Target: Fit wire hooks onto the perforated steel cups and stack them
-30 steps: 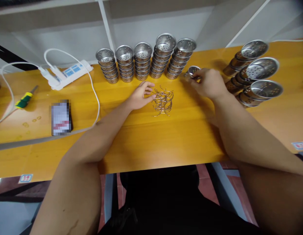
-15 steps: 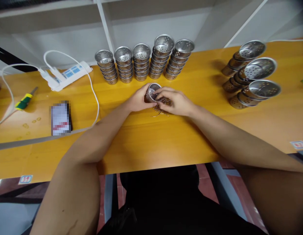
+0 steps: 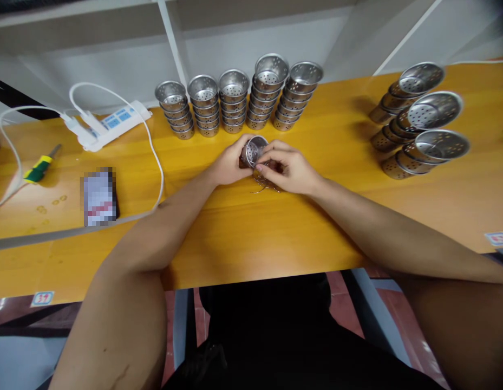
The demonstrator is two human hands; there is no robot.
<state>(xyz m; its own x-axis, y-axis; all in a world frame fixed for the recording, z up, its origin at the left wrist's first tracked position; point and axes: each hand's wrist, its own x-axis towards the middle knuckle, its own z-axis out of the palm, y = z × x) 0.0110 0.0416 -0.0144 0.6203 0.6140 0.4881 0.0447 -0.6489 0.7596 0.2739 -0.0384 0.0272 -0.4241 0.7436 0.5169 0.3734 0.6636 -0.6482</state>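
Note:
A small perforated metal cup (image 3: pixel 254 150) is tilted in my left hand (image 3: pixel 230 163), its opening facing up and toward me. My left fingers wrap round its left side. At its right rim is my right hand (image 3: pixel 289 169), thumb and forefinger pinched together; what lies between the fingertips is too small to make out. Thin bent wires (image 3: pixel 267 183) lie on the table beneath my right hand, which partly covers them.
Stacks of perforated metal cups (image 3: pixel 234 92) stand along the back, with more leaning stacks (image 3: pixel 422 124) at right. To the left are a power strip (image 3: pixel 113 127) with white cables, a screwdriver (image 3: pixel 39 169) and a phone (image 3: pixel 100 197). The wooden table's front edge (image 3: pixel 255 279) is near my lap.
My right thumb and forefinger have come together at the cup's rim. The cup has turned slightly in my left hand. The view has shifted a little.

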